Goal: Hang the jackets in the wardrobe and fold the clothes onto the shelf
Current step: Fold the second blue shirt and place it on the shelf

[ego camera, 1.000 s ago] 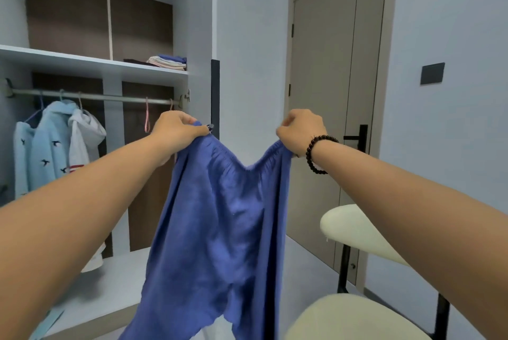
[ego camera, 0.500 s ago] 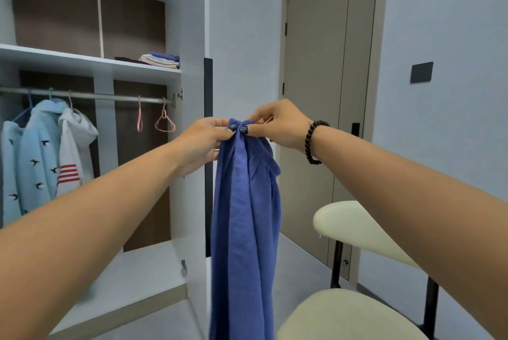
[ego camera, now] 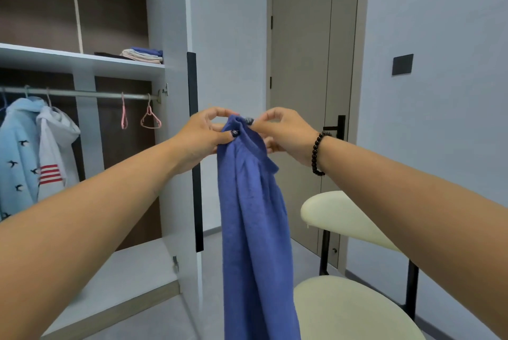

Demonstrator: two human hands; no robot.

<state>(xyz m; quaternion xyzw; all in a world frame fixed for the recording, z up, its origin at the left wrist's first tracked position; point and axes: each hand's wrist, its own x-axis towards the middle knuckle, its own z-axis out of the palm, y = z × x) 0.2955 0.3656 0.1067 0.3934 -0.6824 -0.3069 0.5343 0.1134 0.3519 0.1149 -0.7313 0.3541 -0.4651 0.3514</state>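
Note:
A pair of blue trousers point(ego camera: 254, 224) hangs lengthwise in front of me, folded in half along its length. My left hand point(ego camera: 203, 136) pinches the waistband at the top left. Close beside it, my right hand point(ego camera: 283, 131) pinches the same waistband from the right. The open wardrobe is on the left, with its shelf point(ego camera: 82, 60) carrying a small pile of folded clothes point(ego camera: 143, 55). Under the shelf, a light blue jacket point(ego camera: 19, 153) and a white hooded jacket point(ego camera: 56, 153) hang on the rail point(ego camera: 82, 93).
Two empty pink hangers point(ego camera: 149, 120) hang on the rail's right end. The wardrobe's white door point(ego camera: 181, 147) stands open just behind my left hand. A cream chair point(ego camera: 346, 306) stands at lower right, in front of a closed beige door point(ego camera: 310, 92).
One second ago my hands held the waistband spread wide. They have come together, folding the trousers in half lengthwise, and now they adjust their pinch at the top.

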